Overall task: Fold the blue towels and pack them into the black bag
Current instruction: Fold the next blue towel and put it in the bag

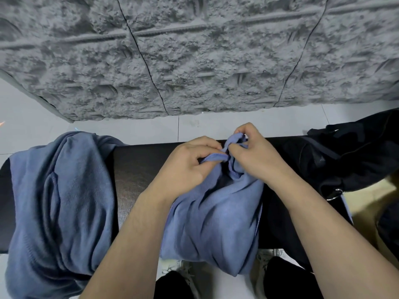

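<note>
On the black counter [138,169] before a grey textured wall, left hand [190,167] and right hand [252,154] each grip, pinched shut, the far hem of the blue towel [213,223], whose length hangs toward the person.

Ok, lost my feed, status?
Both hands pinch hem of crumpled blue towel. Second blue towel draped left. Black bag right, nothing blocking.

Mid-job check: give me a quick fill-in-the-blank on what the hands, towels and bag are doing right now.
1. Both hands, left hand and right hand, pinch the hem of the same ____ towel.
2. The second towel lies draped on the ____ end of the bench.
3. The black bag sits at the ____ end.

Missing words: blue; left; right
</note>
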The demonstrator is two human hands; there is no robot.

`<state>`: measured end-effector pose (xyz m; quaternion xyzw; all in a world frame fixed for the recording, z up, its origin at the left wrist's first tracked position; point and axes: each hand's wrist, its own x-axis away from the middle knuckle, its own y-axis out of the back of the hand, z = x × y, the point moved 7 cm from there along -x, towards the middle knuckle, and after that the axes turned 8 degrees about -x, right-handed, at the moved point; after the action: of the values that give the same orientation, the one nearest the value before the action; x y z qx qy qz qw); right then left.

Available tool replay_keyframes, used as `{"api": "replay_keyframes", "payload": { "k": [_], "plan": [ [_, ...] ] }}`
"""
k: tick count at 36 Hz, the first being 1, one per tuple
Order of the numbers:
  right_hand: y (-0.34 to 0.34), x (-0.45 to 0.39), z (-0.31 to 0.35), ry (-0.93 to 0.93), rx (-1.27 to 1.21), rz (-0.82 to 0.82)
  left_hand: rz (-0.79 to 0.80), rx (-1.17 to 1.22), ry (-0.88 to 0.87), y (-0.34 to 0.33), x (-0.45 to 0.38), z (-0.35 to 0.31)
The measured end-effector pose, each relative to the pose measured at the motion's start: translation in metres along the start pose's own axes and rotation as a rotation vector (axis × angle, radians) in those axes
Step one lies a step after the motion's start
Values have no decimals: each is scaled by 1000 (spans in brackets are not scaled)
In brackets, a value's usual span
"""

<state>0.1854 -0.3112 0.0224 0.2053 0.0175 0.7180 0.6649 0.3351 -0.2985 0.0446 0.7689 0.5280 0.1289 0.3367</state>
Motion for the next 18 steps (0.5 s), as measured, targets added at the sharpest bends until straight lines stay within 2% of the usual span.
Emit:
{"api": "replay_keyframes", "payload": {
  "k": [4, 9, 13, 18],
  "plan": [
    [1, 0, -5, -71, -11, -29, 12, -11, -20, 1, 0, -6],
    [3, -1, -5, -93, -47, -77, -30, 98, 50, 5, 1, -5],
    [-1, 3, 0, -74, -201, -21, -115, 357, 215, 12, 1, 0],
    [0, 4, 12, 15, -279, -32, -11, 783, 462, 1, 5, 15]
  ]
}}
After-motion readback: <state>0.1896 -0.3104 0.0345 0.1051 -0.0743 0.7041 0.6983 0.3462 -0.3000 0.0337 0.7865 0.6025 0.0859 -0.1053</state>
